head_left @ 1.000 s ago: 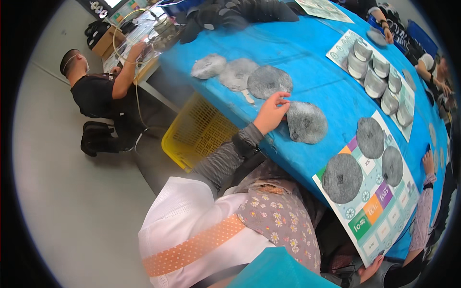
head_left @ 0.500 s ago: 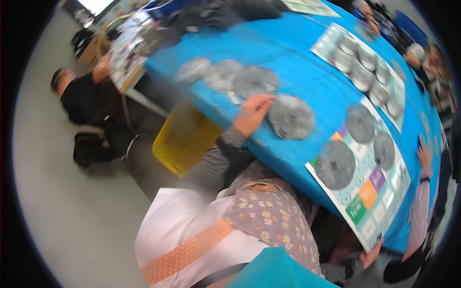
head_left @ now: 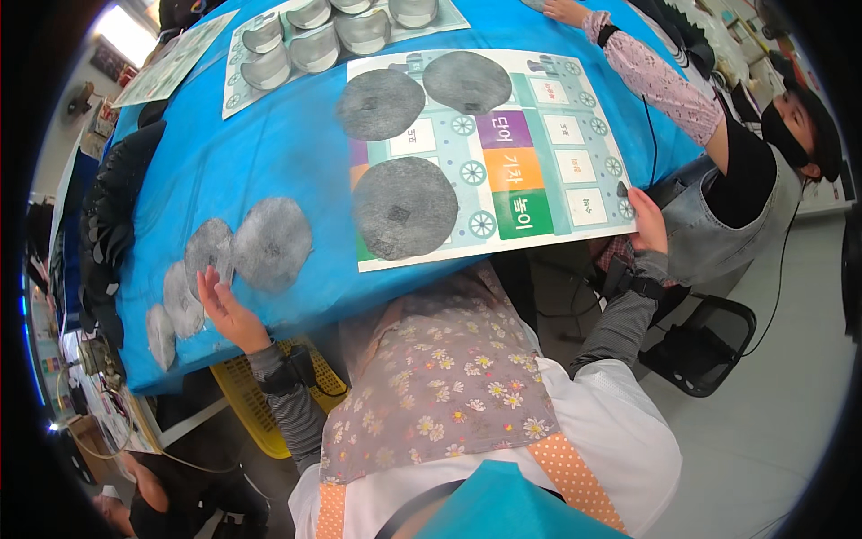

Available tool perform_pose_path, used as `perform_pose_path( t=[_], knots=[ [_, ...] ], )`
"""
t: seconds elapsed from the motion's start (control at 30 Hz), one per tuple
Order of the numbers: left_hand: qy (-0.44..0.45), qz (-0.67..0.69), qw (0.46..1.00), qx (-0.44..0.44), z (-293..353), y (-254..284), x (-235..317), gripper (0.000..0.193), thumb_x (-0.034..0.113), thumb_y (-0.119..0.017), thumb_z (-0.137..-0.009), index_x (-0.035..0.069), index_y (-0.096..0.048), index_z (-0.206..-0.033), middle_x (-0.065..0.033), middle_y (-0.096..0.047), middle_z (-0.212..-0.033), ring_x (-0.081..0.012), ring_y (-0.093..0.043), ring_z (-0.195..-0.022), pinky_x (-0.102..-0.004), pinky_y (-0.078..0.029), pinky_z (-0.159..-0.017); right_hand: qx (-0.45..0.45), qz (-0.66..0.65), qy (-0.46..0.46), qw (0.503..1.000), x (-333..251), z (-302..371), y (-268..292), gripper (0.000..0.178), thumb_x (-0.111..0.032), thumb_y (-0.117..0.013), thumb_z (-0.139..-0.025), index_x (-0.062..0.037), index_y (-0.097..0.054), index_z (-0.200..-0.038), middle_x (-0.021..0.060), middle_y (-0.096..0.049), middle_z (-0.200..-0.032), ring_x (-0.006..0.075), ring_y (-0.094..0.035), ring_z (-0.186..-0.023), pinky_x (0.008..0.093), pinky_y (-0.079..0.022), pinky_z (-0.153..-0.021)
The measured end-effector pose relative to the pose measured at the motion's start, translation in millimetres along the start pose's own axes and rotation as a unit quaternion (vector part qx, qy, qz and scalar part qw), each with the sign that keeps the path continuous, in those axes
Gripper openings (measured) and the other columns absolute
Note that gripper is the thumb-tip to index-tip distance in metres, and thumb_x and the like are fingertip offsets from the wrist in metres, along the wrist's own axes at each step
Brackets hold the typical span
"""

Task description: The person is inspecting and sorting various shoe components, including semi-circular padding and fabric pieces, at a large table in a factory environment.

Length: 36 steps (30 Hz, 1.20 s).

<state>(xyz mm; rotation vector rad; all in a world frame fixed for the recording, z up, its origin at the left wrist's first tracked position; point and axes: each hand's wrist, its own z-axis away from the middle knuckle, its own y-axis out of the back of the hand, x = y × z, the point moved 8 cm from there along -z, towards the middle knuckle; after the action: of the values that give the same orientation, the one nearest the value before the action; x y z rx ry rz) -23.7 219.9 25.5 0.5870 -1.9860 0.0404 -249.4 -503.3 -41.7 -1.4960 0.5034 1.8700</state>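
My left hand (head_left: 230, 313) is raised at the table's near left edge, palm up with the fingers apart and nothing in it. Its fingertips overlap the lower part of a grey round disc (head_left: 210, 253) in view; whether they touch is unclear. A larger grey disc (head_left: 273, 244) lies to the right, and two smaller discs (head_left: 183, 300) (head_left: 161, 337) lie to the left. My right hand (head_left: 648, 221) grips the right edge of a colourful printed board (head_left: 558, 211), beside a small dark piece (head_left: 622, 189). Three dark grey discs (head_left: 406, 207) lie on the board.
Blue sheeting (head_left: 206, 162) covers the table. A second board (head_left: 235, 101) behind bears several shiny grey curved pieces (head_left: 314, 47). Black feather-like pieces (head_left: 103, 238) line the left edge. A yellow basket (head_left: 256, 409) stands below. A person (head_left: 745, 180) works at the right, near a black chair (head_left: 700, 346).
The view has swung to the right. My left hand has come away from the large disc and turned palm up with its fingers opened. My right hand stays at the board's edge.
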Motion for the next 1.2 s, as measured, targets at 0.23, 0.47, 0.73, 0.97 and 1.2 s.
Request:
perform_pose_path(
  t=[0.23, 0.47, 0.73, 0.97, 1.2],
  knots=[
    [0.029, -0.019, 0.999, -0.009, 1, -1, -3, 0.039, 0.021, -0.043, -0.104, 0.004, -0.046, -0.139, -0.0143, -0.056, -0.131, -0.0239, -0.054, -0.12, -0.0381, -0.042, -0.1, -0.055, -0.028, -0.017, 0.998, 1, 2, -16, 0.032, -0.017, -0.059, -0.097, 0.0024, -0.058, -0.122, 0.007, -0.067, -0.107, 0.0135, -0.065, -0.091, 0.0281, -0.051, -0.079],
    [0.05, -0.005, 0.999, -0.017, -2, 0, -12, 0.038, 0.02, -0.044, -0.104, 0.004, -0.047, -0.138, -0.0135, -0.058, -0.13, -0.0228, -0.055, -0.118, -0.0378, -0.043, -0.099, -0.063, -0.075, -0.015, 0.995, 11, -9, -3, 0.033, -0.014, -0.058, -0.098, 0.0017, -0.056, -0.127, 0.008, -0.066, -0.11, 0.0147, -0.065, -0.093, 0.0289, -0.052, -0.081],
    [0.039, 0.024, 0.999, -0.012, -11, 19, -37, 0.037, 0.019, -0.045, -0.104, 0.003, -0.049, -0.137, -0.0134, -0.06, -0.126, -0.0211, -0.056, -0.116, -0.0354, -0.043, -0.098, 0.023, -0.069, 0.006, 0.997, 1, 20, -35, 0.031, -0.011, -0.061, -0.094, 0.0019, -0.059, -0.122, 0.0079, -0.067, -0.105, 0.0179, -0.064, -0.09, 0.0314, -0.053, -0.083],
    [0.051, 0.028, 0.998, -0.017, -9, 13, -38, 0.035, 0.02, -0.047, -0.103, -0.002, -0.055, -0.129, -0.0149, -0.063, -0.12, -0.0207, -0.06, -0.111, -0.0337, -0.047, -0.096, -0.497, 0.488, 0.565, 0.443, -21, 119, -342, 0.038, -0.005, -0.058, -0.091, 0.0009, -0.053, -0.128, 0.0073, -0.061, -0.108, 0.0177, -0.059, -0.101, 0.03, -0.051, -0.091],
    [0.027, 0.005, 0.999, -0.034, -9, 14, -39, 0.034, 0.024, -0.045, -0.104, 0.0, -0.06, -0.122, -0.0128, -0.065, -0.116, -0.0212, -0.062, -0.107, -0.0364, -0.049, -0.092, -0.547, 0.428, 0.709, 0.121, 21, 174, -399, 0.049, 0.0, -0.054, -0.088, -0.0007, -0.044, -0.136, 0.0071, -0.05, -0.113, 0.0167, -0.051, -0.112, 0.0282, -0.044, -0.102]
  ],
)
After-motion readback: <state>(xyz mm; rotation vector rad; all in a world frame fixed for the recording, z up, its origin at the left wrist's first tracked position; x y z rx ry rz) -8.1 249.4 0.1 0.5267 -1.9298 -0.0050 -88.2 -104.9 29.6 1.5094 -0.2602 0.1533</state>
